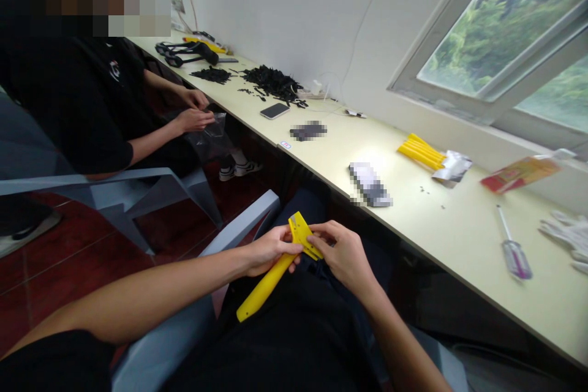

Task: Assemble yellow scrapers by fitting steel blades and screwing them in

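Observation:
A yellow plastic scraper-like tool (266, 291) lies slantwise above my lap, with a long handle and a broad, flat head that has small dark holes. My left hand (273, 250) is closed around it where the handle meets the head, thumb on top. At the right side of the head, my right hand (342, 251) pinches the edge with thumb and fingers. Whether a small part sits between those right fingertips is hidden.
On the table (459, 251) to my right lie a screwdriver (514, 251), white gloves (567, 233), a yellow bundle (420, 151), a red-yellow packet (519, 173), phones and black-part piles (271, 82). A co-worker (92, 104) sits left, handling a clear bag (214, 135).

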`<state>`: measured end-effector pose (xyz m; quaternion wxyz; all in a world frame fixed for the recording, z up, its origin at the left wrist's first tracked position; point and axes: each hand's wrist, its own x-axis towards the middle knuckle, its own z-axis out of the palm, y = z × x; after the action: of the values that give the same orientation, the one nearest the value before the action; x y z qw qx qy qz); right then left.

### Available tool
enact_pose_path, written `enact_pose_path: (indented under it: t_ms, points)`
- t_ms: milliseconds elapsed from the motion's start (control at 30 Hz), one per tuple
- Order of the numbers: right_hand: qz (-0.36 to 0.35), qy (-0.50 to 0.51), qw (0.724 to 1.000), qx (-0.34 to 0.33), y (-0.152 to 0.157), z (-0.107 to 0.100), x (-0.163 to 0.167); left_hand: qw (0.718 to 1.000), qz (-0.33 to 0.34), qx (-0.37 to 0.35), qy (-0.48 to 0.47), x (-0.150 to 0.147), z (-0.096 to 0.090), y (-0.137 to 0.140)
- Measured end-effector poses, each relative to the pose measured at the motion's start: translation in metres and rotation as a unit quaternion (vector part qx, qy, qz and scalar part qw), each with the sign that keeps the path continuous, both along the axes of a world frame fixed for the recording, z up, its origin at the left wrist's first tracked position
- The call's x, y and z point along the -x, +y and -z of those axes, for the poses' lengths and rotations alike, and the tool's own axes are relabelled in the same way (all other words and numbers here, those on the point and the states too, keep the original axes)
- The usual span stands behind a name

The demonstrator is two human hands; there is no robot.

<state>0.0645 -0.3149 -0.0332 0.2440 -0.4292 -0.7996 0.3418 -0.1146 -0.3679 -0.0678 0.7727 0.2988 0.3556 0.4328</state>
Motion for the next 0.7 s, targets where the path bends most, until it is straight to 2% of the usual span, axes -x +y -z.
enact_pose_path:
  t_ms: [300, 500, 567, 700]
  points:
    - [0.007, -0.007, 0.999, -0.035, -0.003, 0.007, 0.004, 1.000, -0.005, 0.007, -0.007, 0.002, -0.002, 0.002]
    - [-0.008, -0.030, 0.992, -0.124, 0.000, 0.012, 0.002, 1.000, -0.014, 0.011, -0.010, 0.000, 0.000, 0.001]
    - [0.009, -0.007, 0.994, -0.108, 0.000, 0.015, 0.004, 1.000, -0.019, 0.007, 0.000, -0.001, -0.001, 0.001]
    - [0.022, 0.064, 0.997, -0.026, -0.002, 0.013, 0.005, 1.000, -0.010, -0.008, 0.021, -0.002, -0.006, 0.000]
